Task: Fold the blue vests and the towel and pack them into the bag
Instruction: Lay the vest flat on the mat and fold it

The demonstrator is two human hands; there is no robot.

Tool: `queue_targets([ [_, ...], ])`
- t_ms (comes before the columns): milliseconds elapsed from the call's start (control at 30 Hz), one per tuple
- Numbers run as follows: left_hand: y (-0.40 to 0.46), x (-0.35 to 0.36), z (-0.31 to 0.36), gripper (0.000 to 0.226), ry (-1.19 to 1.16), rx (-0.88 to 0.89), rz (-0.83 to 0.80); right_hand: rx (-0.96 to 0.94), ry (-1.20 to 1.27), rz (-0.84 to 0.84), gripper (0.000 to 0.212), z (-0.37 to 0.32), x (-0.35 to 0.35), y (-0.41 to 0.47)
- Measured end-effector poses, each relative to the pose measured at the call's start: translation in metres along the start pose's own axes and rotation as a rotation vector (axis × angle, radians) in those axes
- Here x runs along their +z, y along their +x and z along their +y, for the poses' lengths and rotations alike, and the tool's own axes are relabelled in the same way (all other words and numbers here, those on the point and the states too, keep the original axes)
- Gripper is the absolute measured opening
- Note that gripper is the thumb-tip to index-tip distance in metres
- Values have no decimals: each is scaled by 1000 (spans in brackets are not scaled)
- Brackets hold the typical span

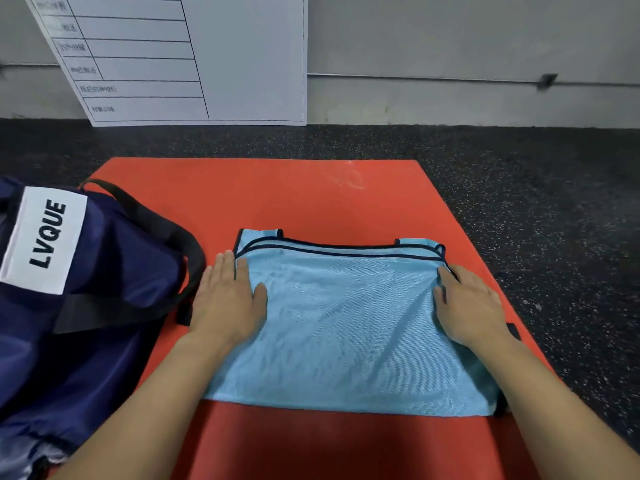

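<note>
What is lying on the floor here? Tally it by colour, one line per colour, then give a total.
Light blue: 1, the vest, spread on the mat, with the left hand and right hand resting flat on its side edges.
Navy: 1, the bag, lying partly on the mat's left side.
Orange-red: 1, the mat.
White: 1, the board standing at the wall.
Total: 4

i read one clear marking: "lvque", in black capital letters on a white rectangular label [43,239] sewn to the dark blue bag [104,271] at my left; the word runs sideways along the label. the white board [194,57] leaning against the wall carries a ruled table with a short line of characters in each left-hand cell, but they are too blurred for me to read. i find no other text or numbers.
</note>
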State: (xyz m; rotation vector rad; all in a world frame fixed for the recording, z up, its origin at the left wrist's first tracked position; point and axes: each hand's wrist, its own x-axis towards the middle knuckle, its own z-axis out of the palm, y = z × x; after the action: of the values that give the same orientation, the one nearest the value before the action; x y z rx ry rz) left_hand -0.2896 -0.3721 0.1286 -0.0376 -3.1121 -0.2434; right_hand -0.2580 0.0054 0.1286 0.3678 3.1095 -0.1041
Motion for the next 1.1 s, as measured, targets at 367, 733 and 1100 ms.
queue_targets([
  [367,-69,-20,21,53,77,321,131,-21,-83,-109,51,53,-20,-58],
  [733,-117,-24,-3,49,184,193,61,68,-82,-245,38,53,-54,-113],
  [1100,-113,-23,7,68,352,42,-71,-298,172,-88,64,-4,-38,-67],
])
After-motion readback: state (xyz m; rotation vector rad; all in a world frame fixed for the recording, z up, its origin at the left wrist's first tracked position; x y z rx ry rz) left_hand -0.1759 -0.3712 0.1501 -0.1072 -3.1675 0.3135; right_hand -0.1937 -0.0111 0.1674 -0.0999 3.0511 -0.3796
